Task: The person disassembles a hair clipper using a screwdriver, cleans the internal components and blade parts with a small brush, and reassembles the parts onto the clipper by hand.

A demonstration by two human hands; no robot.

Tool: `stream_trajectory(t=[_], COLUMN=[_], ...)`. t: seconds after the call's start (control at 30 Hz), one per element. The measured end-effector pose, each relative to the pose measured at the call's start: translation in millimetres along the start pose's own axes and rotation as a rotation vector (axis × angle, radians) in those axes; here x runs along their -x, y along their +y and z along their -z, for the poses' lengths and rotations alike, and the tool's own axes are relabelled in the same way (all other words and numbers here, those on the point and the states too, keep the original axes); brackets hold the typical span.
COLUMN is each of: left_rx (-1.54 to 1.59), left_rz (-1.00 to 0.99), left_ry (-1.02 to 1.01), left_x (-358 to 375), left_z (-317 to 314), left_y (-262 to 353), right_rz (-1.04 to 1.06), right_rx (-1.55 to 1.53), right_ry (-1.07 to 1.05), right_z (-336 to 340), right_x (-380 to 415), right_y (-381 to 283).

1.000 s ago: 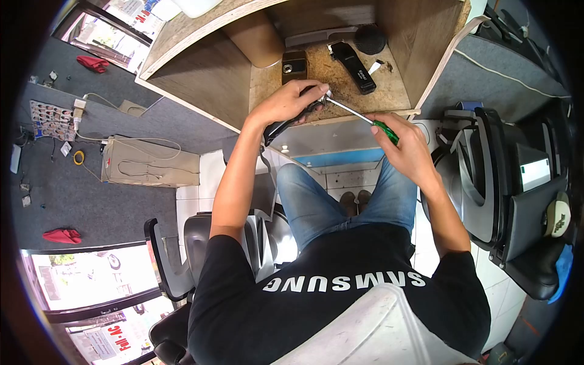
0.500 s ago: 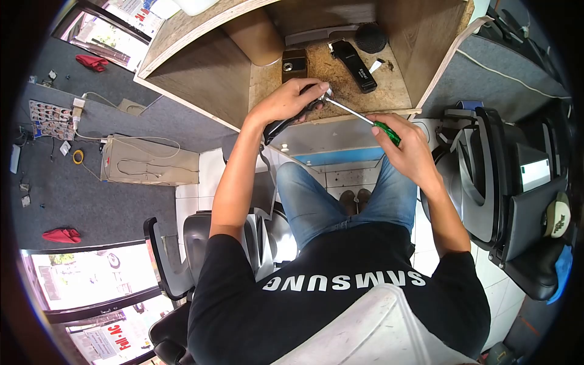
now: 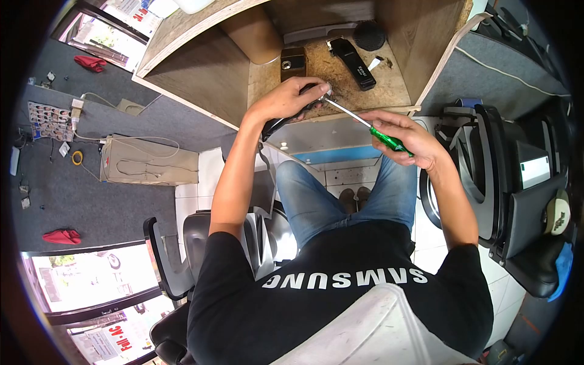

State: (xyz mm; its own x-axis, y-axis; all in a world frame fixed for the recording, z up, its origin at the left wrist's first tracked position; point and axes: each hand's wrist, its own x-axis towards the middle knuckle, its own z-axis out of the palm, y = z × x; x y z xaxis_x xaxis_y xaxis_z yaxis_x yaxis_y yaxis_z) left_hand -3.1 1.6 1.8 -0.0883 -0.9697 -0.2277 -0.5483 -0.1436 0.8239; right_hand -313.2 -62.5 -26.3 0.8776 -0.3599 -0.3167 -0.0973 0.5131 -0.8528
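Note:
My left hand (image 3: 286,100) is closed round a black hair clipper (image 3: 275,126), whose body is largely covered by the palm and fingers. At its far end, beside my left thumb, the tip of a screwdriver (image 3: 392,142) meets the clipper; the exact contact point is too small to make out. The screwdriver has a translucent green handle and a long steel shaft, slanting up to the left. My right hand (image 3: 417,143) holds the handle, with the fingers loosely along it and the thumb on top.
On the hair-strewn shelf (image 3: 392,91) ahead lie another black clipper (image 3: 353,64), a dark box-like object (image 3: 293,62) and a round black brush-like item (image 3: 369,36). Black chairs (image 3: 480,164) stand at the right. A carton (image 3: 152,161) with a cable is at the left.
My right hand has shifted back along the handle and rolled over, its grip looser, showing more of the green. The left hand and clipper stay almost in place.

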Motion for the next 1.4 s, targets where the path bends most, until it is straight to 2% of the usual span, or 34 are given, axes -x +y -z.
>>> stream_trajectory(t=[0.07,0.27,0.37,0.47,0.57,0.67,0.77,0.87,0.97,1.07,1.17,1.27,1.37,1.4], left_rx=[-0.037,-0.076,-0.108,-0.089,-0.051,-0.027,0.02,-0.013,0.02,0.052,0.088,0.066,0.09,0.094], left_rz=[-0.008,0.02,-0.025,0.01,0.03,0.003,-0.001,0.009,-0.052,-0.091,-0.035,-0.026,0.029,0.034], left_ry=[-0.014,-0.016,-0.005,-0.018,-0.036,-0.018,-0.032,-0.044,-0.055,-0.068,-0.134,-0.133,-0.152,-0.157], left_x=[-1.3,1.2,-0.7,-1.3,-3.0,-0.9,0.8,2.6,0.6,-1.7,-4.1,-1.2,-4.0,-4.2], left_z=[1.6,1.1,-0.3,1.8,3.3,0.6,2.0,4.0,6.4,8.8,11.0,6.5,9.4,9.7], left_y=[-1.8,9.3,1.2,3.1,-2.3,-1.7,-2.1,3.0,1.1,-5.4,-6.6,3.7,2.7,2.3], right_rz=[-0.042,0.059,0.486,0.814,0.651,0.686,0.38,0.412,0.505,0.202,0.089,0.015,0.107,0.311], right_rx=[-0.105,0.424,0.841,1.385,1.61,1.475,1.304,0.991,0.641,0.339,0.078,-0.023,0.152,0.39], right_ry=[-0.077,0.184,0.242,0.414,0.51,0.555,0.512,0.426,0.206,0.131,0.083,0.098,0.164,0.255], right_z=[6.1,-11.5,-1.8,-11.5,-24.4,-20.9,-34.3,-10.7,9.4,-18.4,-4.8,2.6,0.1,-0.8], right_x=[-4.9,-4.1,-14.4,-7.7,-0.8,-3.3,6.6,0.6,-9.6,16.5,12.2,7.1,3.3,-1.6], right_y=[1.5,-3.8,18.1,16.0,5.5,11.9,-3.4,11.1,26.7,-14.2,-13.4,-6.7,2.2,11.5])
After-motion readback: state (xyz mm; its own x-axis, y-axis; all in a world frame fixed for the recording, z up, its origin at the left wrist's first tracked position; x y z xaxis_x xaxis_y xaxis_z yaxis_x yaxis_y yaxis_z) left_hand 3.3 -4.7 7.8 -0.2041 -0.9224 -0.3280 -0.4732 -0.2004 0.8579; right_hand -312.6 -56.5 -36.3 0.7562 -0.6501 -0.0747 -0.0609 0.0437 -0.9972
